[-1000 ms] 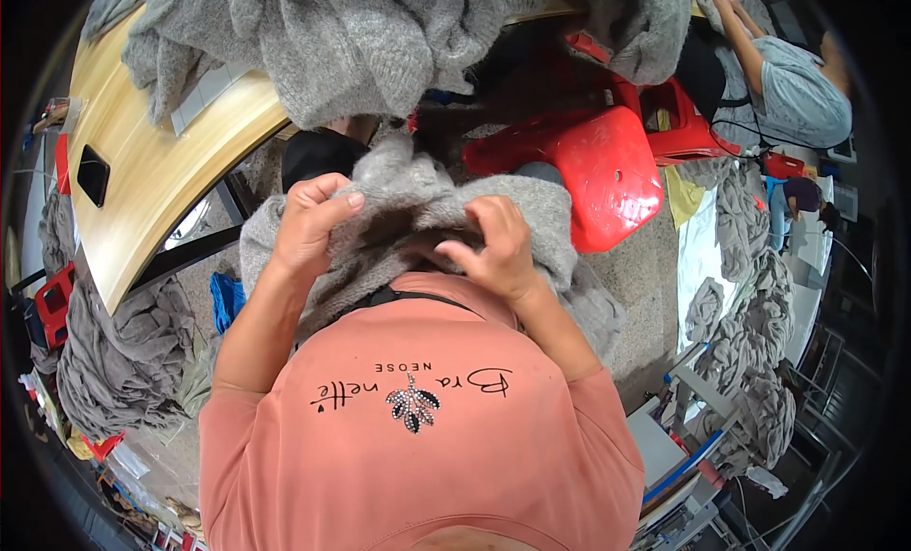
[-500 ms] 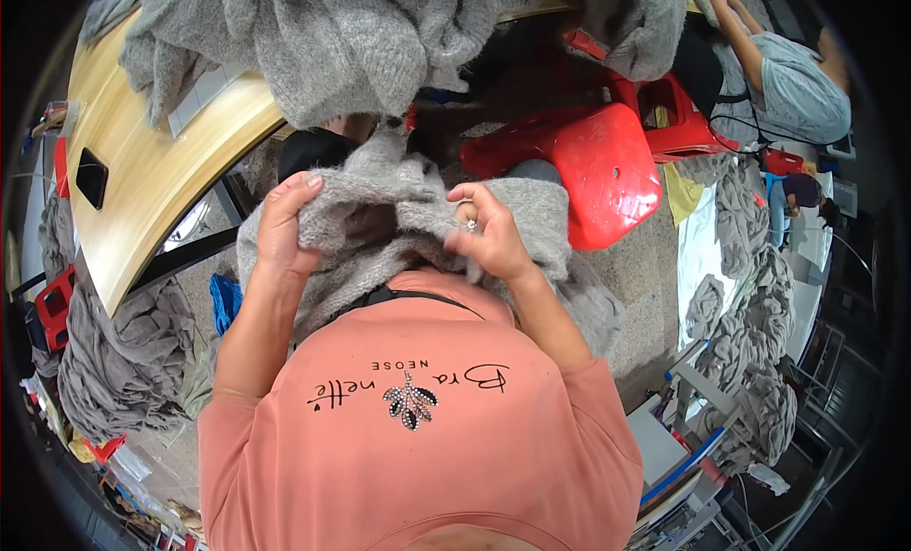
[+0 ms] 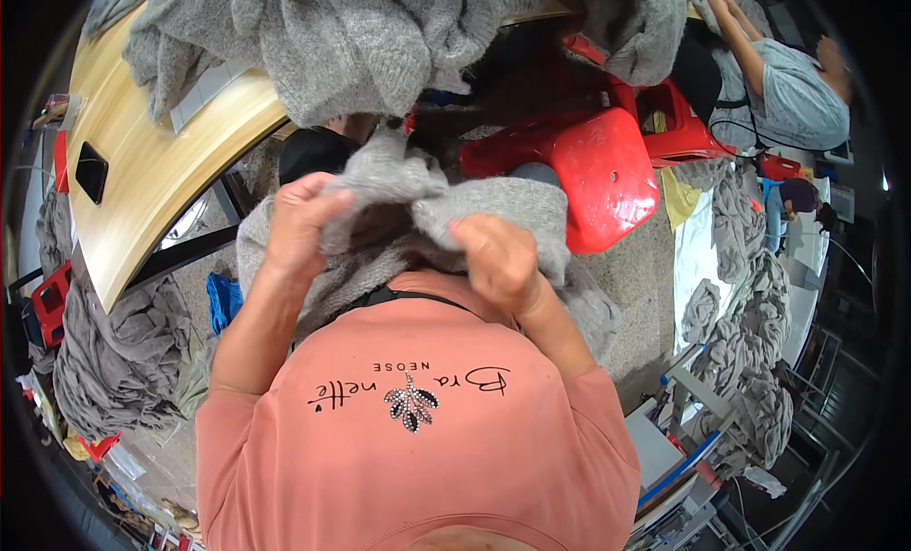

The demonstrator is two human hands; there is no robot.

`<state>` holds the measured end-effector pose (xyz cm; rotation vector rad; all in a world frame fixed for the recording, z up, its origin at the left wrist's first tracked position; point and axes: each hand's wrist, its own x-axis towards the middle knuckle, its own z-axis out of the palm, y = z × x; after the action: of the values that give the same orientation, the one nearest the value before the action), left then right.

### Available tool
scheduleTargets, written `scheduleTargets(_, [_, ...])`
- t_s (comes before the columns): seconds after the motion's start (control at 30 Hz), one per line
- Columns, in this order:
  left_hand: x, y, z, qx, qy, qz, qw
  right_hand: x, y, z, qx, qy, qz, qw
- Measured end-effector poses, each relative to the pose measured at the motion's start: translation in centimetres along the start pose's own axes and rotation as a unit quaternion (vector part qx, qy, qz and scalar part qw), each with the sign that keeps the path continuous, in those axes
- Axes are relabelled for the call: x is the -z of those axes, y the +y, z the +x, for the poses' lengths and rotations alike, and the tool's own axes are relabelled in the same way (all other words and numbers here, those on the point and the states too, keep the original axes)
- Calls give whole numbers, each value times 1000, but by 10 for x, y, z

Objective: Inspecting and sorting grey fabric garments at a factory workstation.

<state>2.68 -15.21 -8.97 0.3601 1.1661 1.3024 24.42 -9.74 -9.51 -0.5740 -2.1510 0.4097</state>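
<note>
Both hands drawn closer since half-second ago, bunching fuzzy grey knit garment (image 3: 493, 209) at chest. Left hand (image 3: 302, 219) fingers clenched on fold; right hand (image 3: 498, 259) fingers pinching ridge. Glossy red plastic stool (image 3: 598, 171) close right; curved wooden worktop (image 3: 152, 162) left, grey knit pile (image 3: 361, 38) overhanging its edge.

A small dark rectangular phone-like screen (image 3: 91, 171) lies face up on the pale wooden table (image 3: 161, 162), near its left edge, well left of the heaped grey knitwear (image 3: 361, 38) there.
</note>
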Motion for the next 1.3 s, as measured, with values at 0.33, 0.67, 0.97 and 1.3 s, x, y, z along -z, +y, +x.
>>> scheduleTargets(0.33, [-21,-7,-6,58,-181,53,980,-20,-15,14,41,-32,100,994])
scheduleTargets(0.67, [-13,-13,-12,15,-114,184,976,-24,-1,16,-150,-138,289,935])
scheduleTargets(0.97, [-19,-20,-13,-156,-99,311,932,-19,3,15,-441,-195,522,703])
scheduleTargets(1.3, [-18,-33,-11,-206,-75,375,901,-29,11,9,-443,-239,436,746])
